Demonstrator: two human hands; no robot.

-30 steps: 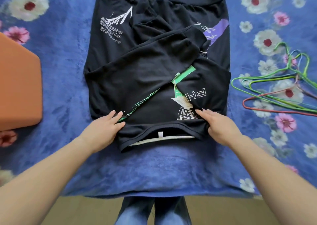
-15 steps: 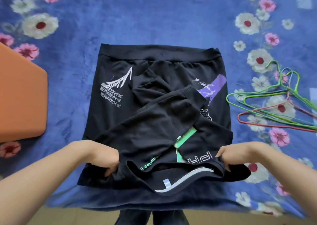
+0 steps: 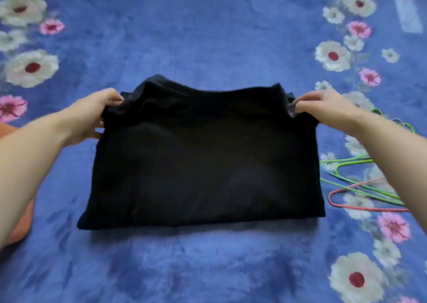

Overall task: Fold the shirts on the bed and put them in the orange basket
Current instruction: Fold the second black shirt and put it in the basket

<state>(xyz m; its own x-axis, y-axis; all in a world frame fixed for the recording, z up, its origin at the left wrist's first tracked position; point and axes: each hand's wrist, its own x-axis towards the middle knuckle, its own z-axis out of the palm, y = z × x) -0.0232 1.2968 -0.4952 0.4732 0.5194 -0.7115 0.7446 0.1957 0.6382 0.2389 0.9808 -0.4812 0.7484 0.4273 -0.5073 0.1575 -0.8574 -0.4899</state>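
The shirt (image 3: 203, 159) on the bed (image 3: 208, 268) is now folded in half, its prints hidden. The left hand (image 3: 92, 115) and right hand (image 3: 323, 108) pinch its far corners. It looks nearly ready for the basket (image 3: 24, 230).

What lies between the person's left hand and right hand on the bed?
In the head view, the folded black shirt spans the stretch: the left hand grips one far corner, the right hand pinches the other.
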